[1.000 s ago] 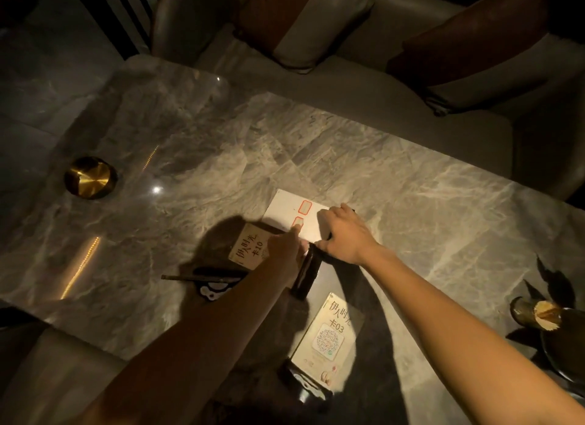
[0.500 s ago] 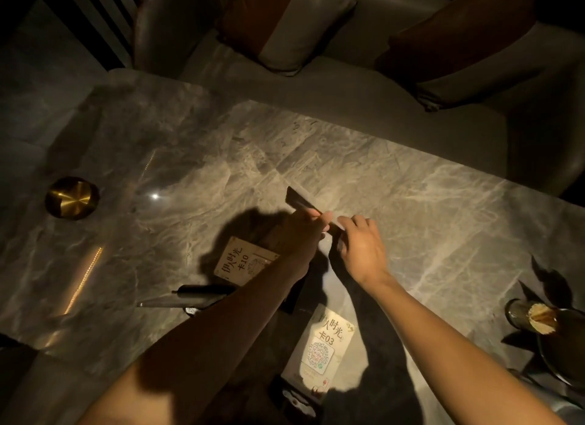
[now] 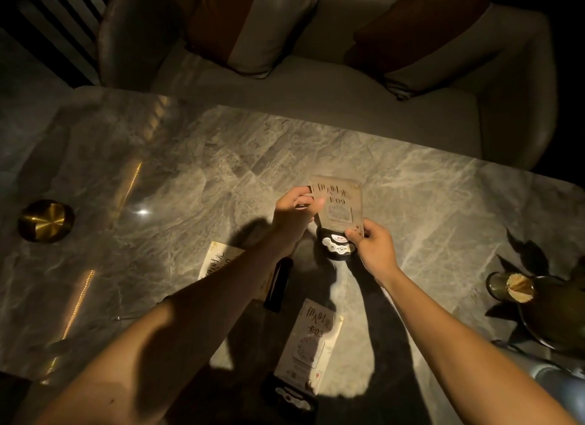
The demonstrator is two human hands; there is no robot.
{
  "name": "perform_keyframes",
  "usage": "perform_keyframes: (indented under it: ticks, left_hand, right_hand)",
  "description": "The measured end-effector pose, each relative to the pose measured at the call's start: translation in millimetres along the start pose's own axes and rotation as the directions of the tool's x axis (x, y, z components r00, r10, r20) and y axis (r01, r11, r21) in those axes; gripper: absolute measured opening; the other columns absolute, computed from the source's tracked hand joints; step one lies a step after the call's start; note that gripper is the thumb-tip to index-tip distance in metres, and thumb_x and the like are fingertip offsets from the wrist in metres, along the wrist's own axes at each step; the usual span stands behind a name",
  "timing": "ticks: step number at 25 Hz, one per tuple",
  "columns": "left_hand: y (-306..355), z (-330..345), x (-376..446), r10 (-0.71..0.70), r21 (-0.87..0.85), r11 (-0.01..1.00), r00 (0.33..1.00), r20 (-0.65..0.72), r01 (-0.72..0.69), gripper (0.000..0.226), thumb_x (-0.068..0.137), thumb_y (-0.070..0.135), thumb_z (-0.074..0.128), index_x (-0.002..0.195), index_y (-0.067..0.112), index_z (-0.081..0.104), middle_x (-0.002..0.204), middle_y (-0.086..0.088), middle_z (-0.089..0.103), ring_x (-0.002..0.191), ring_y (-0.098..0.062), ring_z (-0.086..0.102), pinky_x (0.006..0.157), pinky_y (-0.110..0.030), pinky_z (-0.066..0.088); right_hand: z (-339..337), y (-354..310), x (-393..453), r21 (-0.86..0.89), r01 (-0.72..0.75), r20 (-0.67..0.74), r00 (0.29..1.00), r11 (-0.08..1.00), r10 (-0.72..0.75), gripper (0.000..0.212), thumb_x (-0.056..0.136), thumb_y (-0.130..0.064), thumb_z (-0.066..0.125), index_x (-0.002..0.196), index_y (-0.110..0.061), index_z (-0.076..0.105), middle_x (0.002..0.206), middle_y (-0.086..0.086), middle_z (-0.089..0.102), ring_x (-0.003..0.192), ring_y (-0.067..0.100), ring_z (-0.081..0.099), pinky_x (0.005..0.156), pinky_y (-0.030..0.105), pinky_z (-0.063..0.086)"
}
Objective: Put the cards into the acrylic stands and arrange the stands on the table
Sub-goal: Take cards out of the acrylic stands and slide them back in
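Note:
Above the marble table (image 3: 443,209) I hold one acrylic stand (image 3: 340,209) upright, its printed card facing me and its black base (image 3: 334,247) below. My left hand (image 3: 292,215) pinches the stand's upper left edge. My right hand (image 3: 370,245) grips its lower right corner beside the base. A second stand with a card marked 03 (image 3: 311,339) lies flat near me, its black base (image 3: 289,396) at the bottom. Another card (image 3: 218,261) lies flat under my left forearm, partly hidden. A dark narrow base piece (image 3: 278,282) lies between them.
A round brass dish (image 3: 46,220) sits at the table's left. At the right edge stands a dark vase with leaves (image 3: 538,301) and a glass holder (image 3: 509,287). A sofa with cushions (image 3: 259,28) runs along the far side of the table.
Both hands have lifted the stand off the table and turned it upright, so its printed card faces me. The white sheet seen one second ago is out of sight.

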State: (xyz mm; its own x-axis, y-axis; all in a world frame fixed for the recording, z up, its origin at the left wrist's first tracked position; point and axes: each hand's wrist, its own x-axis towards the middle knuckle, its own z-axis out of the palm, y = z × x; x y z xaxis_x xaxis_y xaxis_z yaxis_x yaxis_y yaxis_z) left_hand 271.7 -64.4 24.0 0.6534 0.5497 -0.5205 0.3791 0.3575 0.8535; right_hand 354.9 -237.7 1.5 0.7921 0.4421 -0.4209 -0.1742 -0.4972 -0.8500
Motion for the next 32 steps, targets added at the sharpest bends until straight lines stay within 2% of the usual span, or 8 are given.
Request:
perform_keyframes:
  ticks: [3,11,14,17,21,26,29,32]
  left_hand:
    - [-3,7,-5,0.009,0.06,0.998,1.0,0.023,-0.01,0.018,0.082,0.02,0.077,0.095,0.006,0.074,0.073,-0.001,0.068,0.066,-0.014,0.062,0.061,-0.028,0.051]
    - [-13,22,-29,0.006,0.045,0.999,0.997,0.074,-0.009,0.028,0.078,0.014,0.077,0.105,0.005,0.077,0.098,-0.017,0.077,0.095,-0.036,0.074,0.091,-0.05,0.059]
    - [-15,22,-36,-0.03,0.1,0.995,0.995,0.09,0.021,0.044,0.084,0.016,0.078,0.124,0.004,0.068,0.115,-0.016,0.074,0.102,-0.025,0.073,0.09,-0.03,0.059]
    - [-27,17,-55,-0.073,0.164,0.985,0.99,0.125,0.052,0.049,0.085,0.013,0.079,0.13,0.002,0.064,0.118,-0.017,0.072,0.087,-0.009,0.07,0.072,-0.011,0.054]
    - [-54,7,-88,-0.154,0.154,0.981,0.962,0.227,0.12,0.063,0.069,0.031,0.088,0.127,0.018,0.068,0.124,-0.014,0.069,0.11,-0.021,0.07,0.095,-0.039,0.059]
    - [-96,-9,-125,-0.244,0.31,0.936,0.941,0.235,0.165,0.054,0.079,0.04,0.078,0.126,0.015,0.067,0.128,-0.012,0.068,0.116,-0.022,0.067,0.104,-0.039,0.052]
    - [-125,-28,-147,-0.332,0.45,0.867,0.921,0.204,0.213,0.059,0.081,0.045,0.076,0.128,0.012,0.063,0.128,0.001,0.064,0.118,-0.017,0.06,0.105,-0.035,0.048]
    - [-179,-44,-142,-0.284,0.551,0.818,0.949,0.134,0.167,0.081,0.057,0.064,0.066,0.119,0.011,0.067,0.12,-0.006,0.073,0.104,-0.024,0.071,0.093,-0.047,0.058]
  right_hand:
    - [-4,6,0,-0.062,-0.05,-0.055,0.997,0.997,0.047,0.013,0.092,-0.002,0.067,0.098,-0.009,0.077,0.091,0.004,0.076,0.093,0.028,0.073,0.085,0.038,0.056]
    - [-12,22,-13,-0.172,-0.111,-0.085,0.992,0.979,0.097,0.013,0.094,-0.01,0.065,0.101,-0.009,0.076,0.096,0.005,0.076,0.094,0.022,0.071,0.089,0.039,0.053]
    - [-9,20,-26,-0.138,-0.097,-0.086,0.993,0.986,0.086,0.027,0.092,-0.004,0.064,0.119,-0.01,0.066,0.108,0.002,0.072,0.097,0.017,0.068,0.09,0.033,0.052]
    - [-9,16,-52,-0.071,-0.112,-0.122,0.987,0.991,0.103,0.048,0.092,-0.002,0.065,0.138,-0.009,0.052,0.117,0.002,0.067,0.085,0.01,0.063,0.082,0.026,0.051]
    - [-4,22,-95,-0.004,-0.171,-0.083,0.982,0.985,0.17,0.059,0.092,-0.005,0.068,0.146,-0.012,0.047,0.129,-0.007,0.055,0.119,0.01,0.054,0.094,0.019,0.041]
    - [15,55,-150,0.062,-0.273,-0.089,0.957,0.96,0.277,0.061,0.09,-0.015,0.073,0.146,-0.011,0.049,0.146,0.007,0.055,0.135,0.021,0.052,0.106,0.027,0.041]
    - [30,73,-185,0.094,-0.365,-0.115,0.92,0.926,0.375,0.056,0.09,-0.008,0.071,0.142,-0.006,0.05,0.138,0.011,0.057,0.107,0.015,0.063,0.076,0.005,0.047]
    - [46,91,-209,0.101,-0.46,-0.128,0.873,0.882,0.47,0.054,0.091,-0.008,0.069,0.141,-0.004,0.048,0.128,0.012,0.06,0.092,0.014,0.063,0.057,0.008,0.047]
